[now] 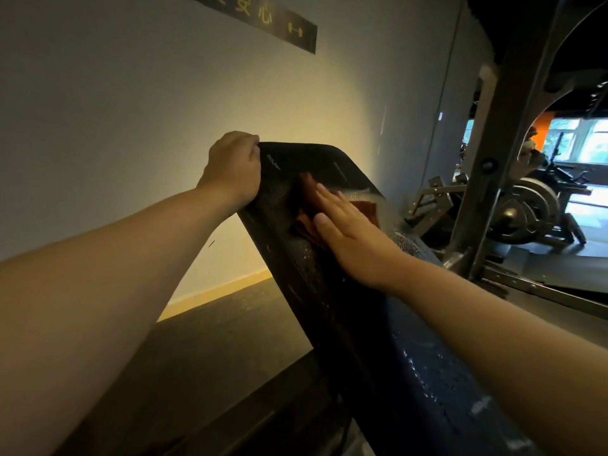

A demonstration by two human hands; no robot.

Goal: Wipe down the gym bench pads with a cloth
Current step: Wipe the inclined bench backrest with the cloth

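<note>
A dark inclined bench pad slopes up from the lower right to the middle of the view, its surface wet with droplets. My left hand grips the pad's upper left corner, fingers curled over the edge. My right hand lies flat with straight fingers on a reddish-brown cloth, pressing it against the upper part of the pad. Most of the cloth is hidden under my hand.
A grey wall with a dark sign stands behind the bench. A steel rack upright rises close on the right, with a plate-loaded machine beyond it. Dark rubber floor lies to the left.
</note>
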